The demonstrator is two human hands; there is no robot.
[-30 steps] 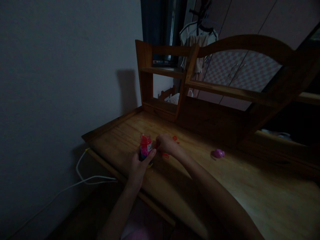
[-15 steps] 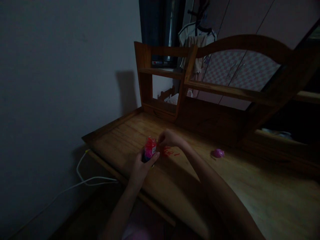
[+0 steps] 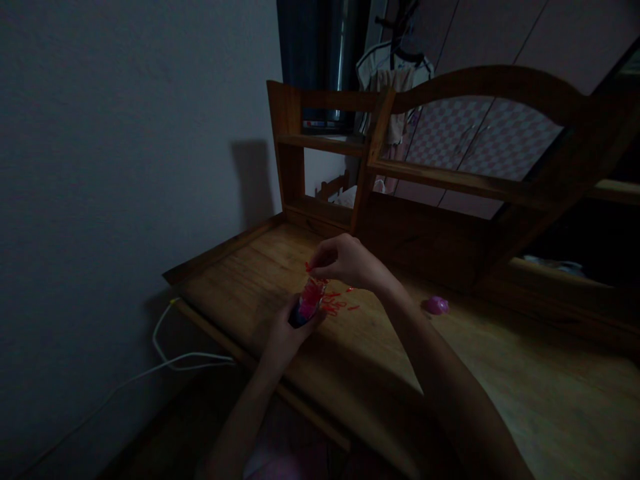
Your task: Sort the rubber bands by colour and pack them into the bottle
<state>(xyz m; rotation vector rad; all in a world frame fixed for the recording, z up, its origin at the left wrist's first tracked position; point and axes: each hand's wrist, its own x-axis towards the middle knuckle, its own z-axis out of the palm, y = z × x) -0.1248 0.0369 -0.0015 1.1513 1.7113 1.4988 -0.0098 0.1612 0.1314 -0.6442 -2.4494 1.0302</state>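
My left hand point(image 3: 286, 333) is wrapped round a small clear jar point(image 3: 311, 297), tilted a little to the right. Bands of red, pink and dark blue pieces show through its wall. Just above the jar's mouth, my right hand point(image 3: 345, 263) pinches a small red strip point(image 3: 308, 267) between thumb and fingertips. More thin red strips point(image 3: 336, 304) lie loose on the desk, right beside the jar. What exactly the strips are is too small and dim to tell.
A shiny purple lump point(image 3: 437, 305) sits on the wooden desk point(image 3: 240, 280) to the right. Wooden shelves point(image 3: 325, 143) rise along the desk's back. A white cable point(image 3: 195, 357) hangs by the left edge, near the wall point(image 3: 125, 167).
My right hand has risen from beside the jar to above its mouth, with a red strip now showing at its fingertips. The jar has shifted slightly right and tilted.
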